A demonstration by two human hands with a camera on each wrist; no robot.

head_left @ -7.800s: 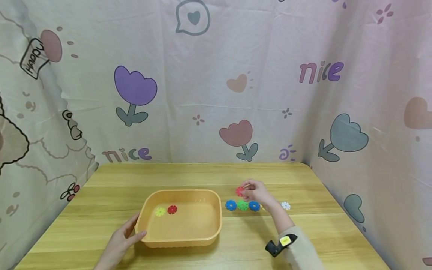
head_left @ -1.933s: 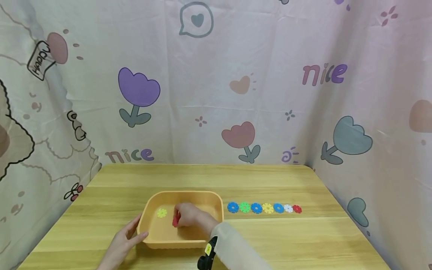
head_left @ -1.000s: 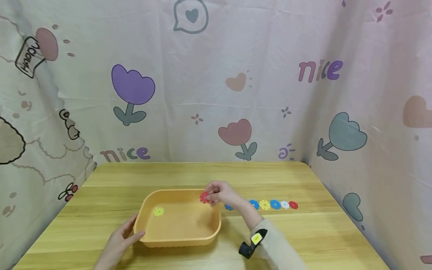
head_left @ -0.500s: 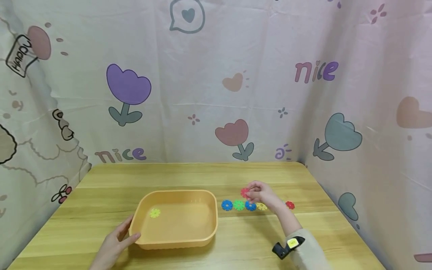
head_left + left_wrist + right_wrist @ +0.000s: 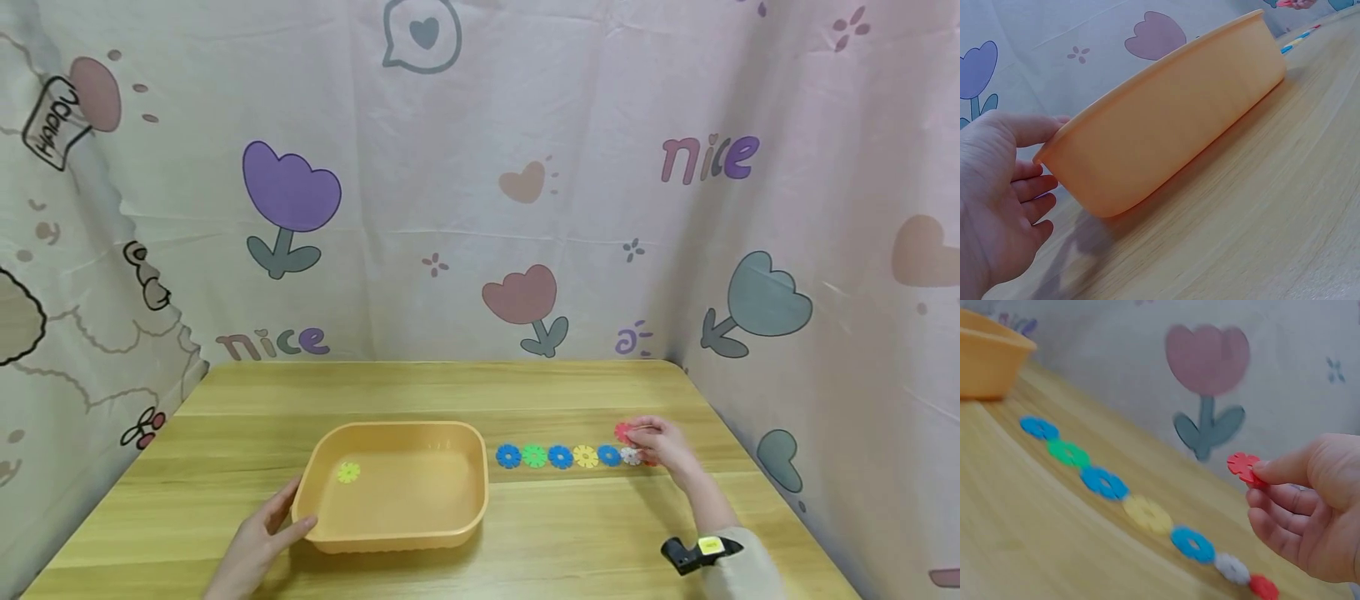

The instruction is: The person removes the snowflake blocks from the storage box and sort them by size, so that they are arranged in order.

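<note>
My right hand (image 5: 663, 446) pinches a red snowflake disc (image 5: 1243, 467) between thumb and fingers, raised over the right end of a row of discs. That row runs from a blue disc (image 5: 508, 456) through green (image 5: 535, 456), blue, yellow (image 5: 586, 456) and blue to a white disc (image 5: 1232, 569) and a red one (image 5: 1264, 587). In the head view the hand partly covers this last red disc. My left hand (image 5: 258, 542) holds the left end of an orange plastic basin (image 5: 397, 540), thumb at the rim. Inside the basin lies one yellow-green disc (image 5: 348, 472).
The wooden table (image 5: 360, 387) reaches back to a patterned cloth (image 5: 420, 192), which also hangs along both sides. A black wrist camera (image 5: 697, 554) is strapped over my right sleeve. The row of discs begins just right of the basin.
The red disc has been lifted out of the basin and carried rightward over the row to its right end. Another red disc, held earlier, now lies in the row. My left hand stays on the basin.
</note>
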